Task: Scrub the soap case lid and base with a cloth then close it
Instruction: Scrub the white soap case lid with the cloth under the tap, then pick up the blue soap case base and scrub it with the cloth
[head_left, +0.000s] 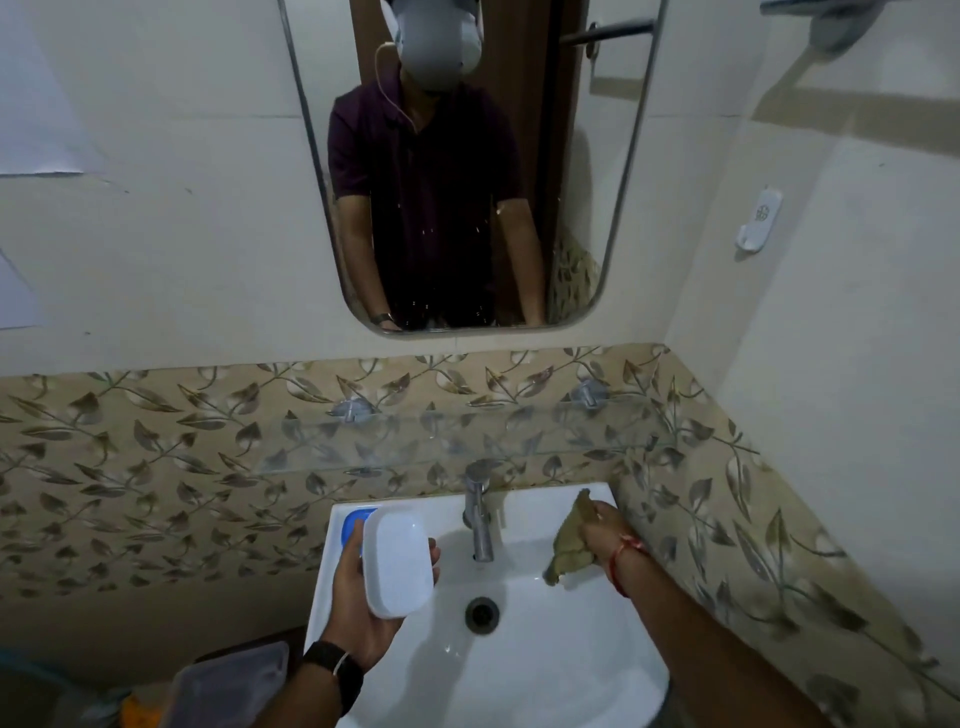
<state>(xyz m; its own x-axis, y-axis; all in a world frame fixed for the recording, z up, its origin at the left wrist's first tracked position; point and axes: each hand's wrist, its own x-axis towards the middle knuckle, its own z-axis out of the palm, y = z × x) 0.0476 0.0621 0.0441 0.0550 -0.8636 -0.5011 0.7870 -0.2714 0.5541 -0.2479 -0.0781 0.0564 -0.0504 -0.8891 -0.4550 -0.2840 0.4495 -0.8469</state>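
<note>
My left hand (358, 597) grips a white soap case lid (397, 564), rounded and held upright over the left side of the white sink (545, 675). A blue piece, likely the case base (352, 522), lies on the sink's back left corner, partly hidden behind the lid. My right hand (605, 535) holds a crumpled olive-brown cloth (569, 543) above the sink's back right corner. The cloth and the lid are apart, with the tap between them.
A chrome tap (479, 512) stands at the sink's back middle, above the drain (482, 614). A glass shelf (467, 431) juts from the leaf-patterned tiles. A mirror (467, 166) hangs above. A clear plastic container (228, 686) sits low at the left.
</note>
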